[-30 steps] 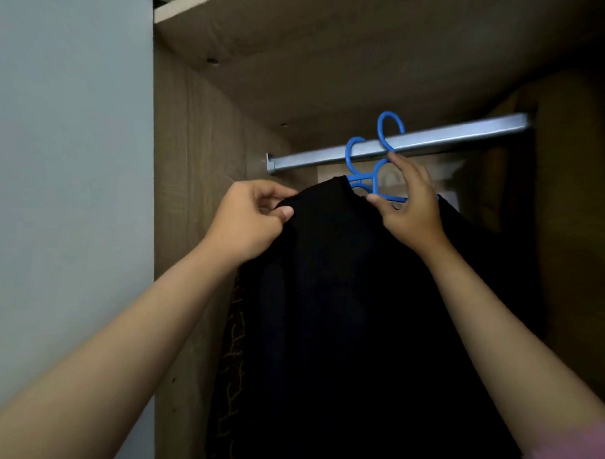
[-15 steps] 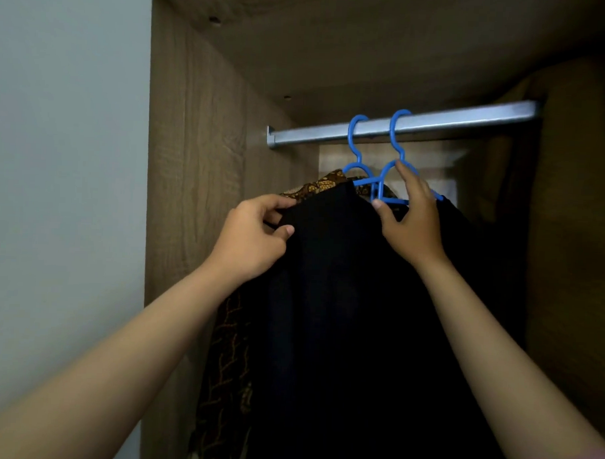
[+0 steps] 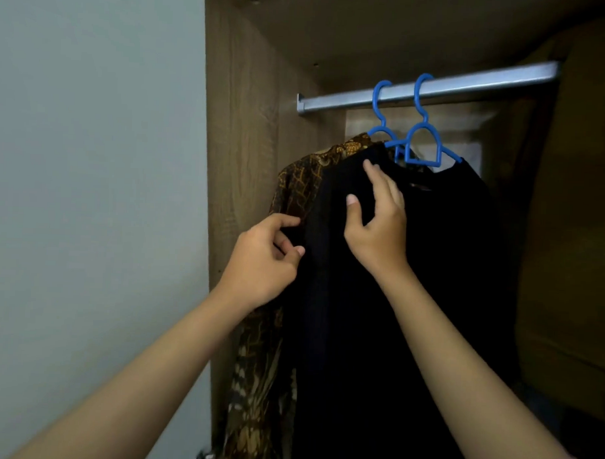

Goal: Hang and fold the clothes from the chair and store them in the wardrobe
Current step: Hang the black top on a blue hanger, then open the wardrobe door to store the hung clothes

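Black garment (image 3: 394,301): hung on the right blue hanger (image 3: 423,144) from the rail (image 3: 470,84), inside the wardrobe (image 3: 243,124).
Left hand (image 3: 262,262): its left edge is pinched between thumb and fingers.
Right hand (image 3: 380,228): laid on its shoulder, fingers spread, nothing gripped.
Batik shirt (image 3: 295,188): hung just behind, to the left.

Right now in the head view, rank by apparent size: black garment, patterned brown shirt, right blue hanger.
1. black garment
2. patterned brown shirt, mostly hidden behind the black one
3. right blue hanger, clearly smallest
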A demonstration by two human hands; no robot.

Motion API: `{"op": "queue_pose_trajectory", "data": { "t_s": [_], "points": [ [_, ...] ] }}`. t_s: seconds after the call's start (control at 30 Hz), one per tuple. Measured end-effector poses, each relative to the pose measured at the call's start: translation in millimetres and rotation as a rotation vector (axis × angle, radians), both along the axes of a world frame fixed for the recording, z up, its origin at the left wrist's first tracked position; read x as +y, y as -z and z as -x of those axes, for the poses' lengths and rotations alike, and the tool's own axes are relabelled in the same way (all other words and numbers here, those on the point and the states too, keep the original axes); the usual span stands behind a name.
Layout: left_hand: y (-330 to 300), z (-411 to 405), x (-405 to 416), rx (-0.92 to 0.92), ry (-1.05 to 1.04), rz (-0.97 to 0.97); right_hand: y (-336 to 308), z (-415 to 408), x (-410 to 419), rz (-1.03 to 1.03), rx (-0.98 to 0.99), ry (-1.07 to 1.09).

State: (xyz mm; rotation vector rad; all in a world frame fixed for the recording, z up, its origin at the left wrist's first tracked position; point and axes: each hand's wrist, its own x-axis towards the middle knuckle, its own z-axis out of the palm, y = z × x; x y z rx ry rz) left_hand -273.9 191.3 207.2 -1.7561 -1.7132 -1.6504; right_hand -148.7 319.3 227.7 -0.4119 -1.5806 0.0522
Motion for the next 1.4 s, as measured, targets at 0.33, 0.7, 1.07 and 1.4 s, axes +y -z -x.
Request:
{"op": "queue_pose_trajectory", "data": {
  "t_s": [0.33,0.7,1.07,1.4],
  "points": [
    [74.7,-27.5,-249.2,-0.108,-0.223,-0.114,85.9,-10.1,-213.3,0.077,-0.291,-0.298],
    [158.3,-19.9,-454.9,0.062,-0.863,-0.363,164.1,35.2,-426.2,-0.11,-0.515,-0.745],
    [183.3,-1.5,-463.7,-0.462,-0.427,-0.194,147.6,57.8,-450.7,-0.105,-0.63,-0.772],
    [201.1,-98.4,-445.9,-0.438,-0.139,-0.226,145.4,-37.9,-429.2,-0.208,-0.536,-0.579]
  ]
}}
